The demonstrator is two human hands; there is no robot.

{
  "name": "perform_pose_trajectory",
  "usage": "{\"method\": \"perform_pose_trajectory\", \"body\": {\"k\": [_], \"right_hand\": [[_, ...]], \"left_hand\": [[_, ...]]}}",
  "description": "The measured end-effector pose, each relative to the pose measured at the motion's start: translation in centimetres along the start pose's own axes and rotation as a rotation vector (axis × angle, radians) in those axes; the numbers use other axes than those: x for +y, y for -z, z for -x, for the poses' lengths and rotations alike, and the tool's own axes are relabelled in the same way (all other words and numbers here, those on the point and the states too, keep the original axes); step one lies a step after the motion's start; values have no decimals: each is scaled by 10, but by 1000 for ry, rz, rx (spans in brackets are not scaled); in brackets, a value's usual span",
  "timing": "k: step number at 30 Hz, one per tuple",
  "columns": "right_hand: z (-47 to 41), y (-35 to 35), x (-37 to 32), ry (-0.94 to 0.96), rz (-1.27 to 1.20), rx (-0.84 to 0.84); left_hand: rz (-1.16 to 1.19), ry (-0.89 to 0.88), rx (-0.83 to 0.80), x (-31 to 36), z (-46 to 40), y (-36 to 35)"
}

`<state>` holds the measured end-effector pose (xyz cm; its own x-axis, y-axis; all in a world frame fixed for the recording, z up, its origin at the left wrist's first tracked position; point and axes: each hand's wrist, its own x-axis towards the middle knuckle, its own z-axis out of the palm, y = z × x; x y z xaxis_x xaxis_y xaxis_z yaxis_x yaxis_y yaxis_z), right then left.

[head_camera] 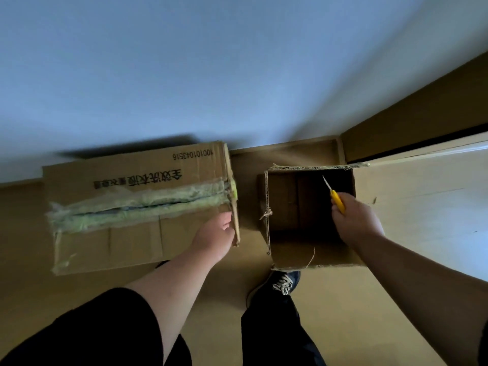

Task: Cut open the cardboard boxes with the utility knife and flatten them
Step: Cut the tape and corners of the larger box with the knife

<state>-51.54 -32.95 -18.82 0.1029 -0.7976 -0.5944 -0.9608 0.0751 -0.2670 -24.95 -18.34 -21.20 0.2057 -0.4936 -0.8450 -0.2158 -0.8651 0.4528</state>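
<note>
A large cardboard box [126,241], sealed along its top with wrinkled clear tape over a green strip, lies on the floor at the left. My left hand [215,237] grips its right edge, fingers curled round the cardboard rim. To the right stands a smaller box [298,256] with its top open and its inside dark. My right hand [355,220] hovers over that opening and holds a yellow utility knife [336,200], its blade out and pointing up and to the left.
Both boxes stand on a tan floor [343,313] against a pale wall [211,75]. A brown skirting and a door frame [422,143] run at the right. My legs and a dark sneaker [284,282] are just below the open box.
</note>
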Motion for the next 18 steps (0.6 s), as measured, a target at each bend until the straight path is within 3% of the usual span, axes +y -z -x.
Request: {"method": "perform_pose_trajectory", "body": {"k": [7, 18], "right_hand": [[45, -49, -120, 195, 68, -129], [104, -138, -269, 436, 353, -247]], "left_hand": [[-26, -20, 95, -65, 45, 84], [-113, 167, 236, -205, 97, 214]]}}
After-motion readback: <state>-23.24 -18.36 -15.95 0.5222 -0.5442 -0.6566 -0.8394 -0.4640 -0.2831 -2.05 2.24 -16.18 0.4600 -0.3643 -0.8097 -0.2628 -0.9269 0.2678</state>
